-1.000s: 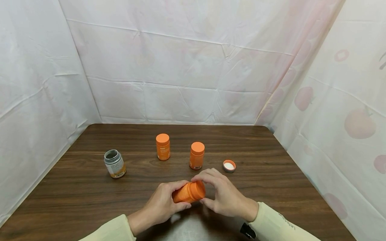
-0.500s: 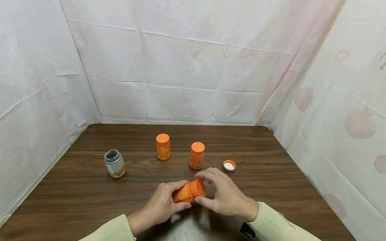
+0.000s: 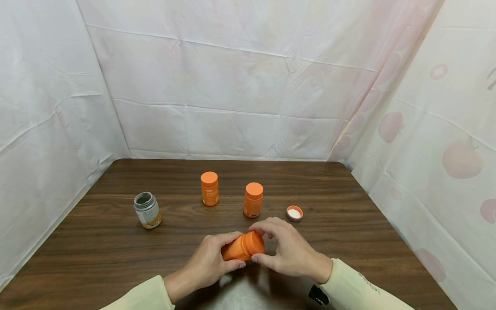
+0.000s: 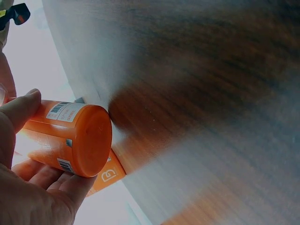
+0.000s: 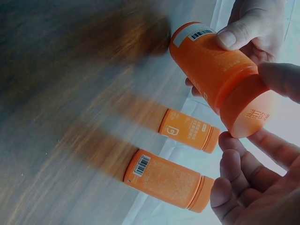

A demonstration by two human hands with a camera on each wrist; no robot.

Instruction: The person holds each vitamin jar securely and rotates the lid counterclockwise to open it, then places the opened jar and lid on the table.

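Note:
An orange plastic bottle [image 3: 235, 249] with a matching screw cap [image 3: 255, 243] is tilted over the near part of the table, its cap end to the right. My left hand [image 3: 207, 261] grips the bottle's body, thumb on one side and fingers on the other. The left wrist view shows the bottle's round base [image 4: 94, 140] and white barcode labels. My right hand [image 3: 288, 252] is at the cap, with thumb and fingers pinching its rim. Raised lettering marks the cap's top [image 5: 255, 117] in the right wrist view.
Two capped orange bottles, one farther left [image 3: 209, 189] and one nearer [image 3: 253, 200], stand upright beyond my hands. An uncapped grey jar [image 3: 148, 211] stands at left. An upturned lid [image 3: 294, 213] lies at right on the wooden table [image 3: 97, 249]. White sheets [image 3: 232, 86] border the table.
My right hand's thumb and fingers have shifted around the cap, loosening from its rim and closing on it again. The left hand and the bottle have stayed nearly still.

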